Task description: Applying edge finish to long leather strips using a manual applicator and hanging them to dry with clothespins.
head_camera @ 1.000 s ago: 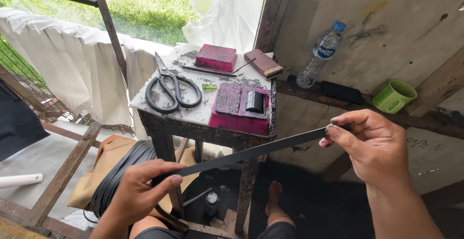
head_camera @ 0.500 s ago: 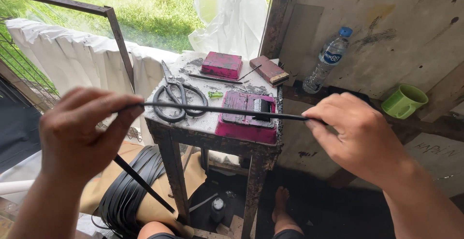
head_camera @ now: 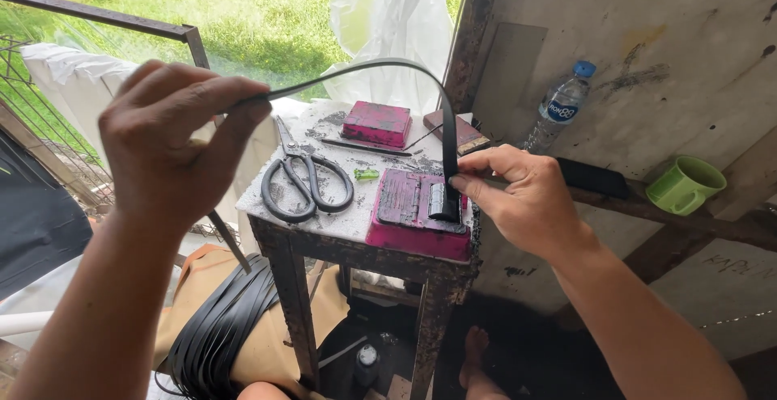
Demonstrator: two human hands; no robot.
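1. Left hand (head_camera: pixel 174 137): nearest the camera, raised at the left, above and clear of the table. Fingers closed in a pinch on 1 end of the black strip (head_camera: pixel 380 67).

2. Black strip: long, flat, narrow. From the left hand it runs rightward and away, arches over the table, then bends down to end at the near right corner. Its long axis is thus a curve, left to right, high in the middle, both ends held. A further length appears to hang down from the left hand toward the bundle of black strips (head_camera: pixel 214 327) below, past the table's left leg.

3. Right hand (head_camera: pixel 526 198): lower and farther right, at the table's right edge. Thumb and forefinger closed on the strip's down-turned end, pressing it onto the pink block (head_camera: pixel 409 214). This hand is the nearer of the 2 to the block.

4. Pink block: flat, lying at the table's near right corner, its front face flush with the edge; a small dark fitting sits on top where the strip meets it.

5. Table (head_camera: pixel 340 222): small, worn, rust-stained legs. Open room lies to the left above the scissors (head_camera: pixel 306 180).

6. Scissors: black-handled, left of the block, blades pointing away.

7. Second pink block (head_camera: pixel 376 123): far side of the table.

8. Plastic bottle (head_camera: pixel 558 113) and green cup (head_camera: pixel 684 186): on a ledge at the right wall, well apart from both hands.
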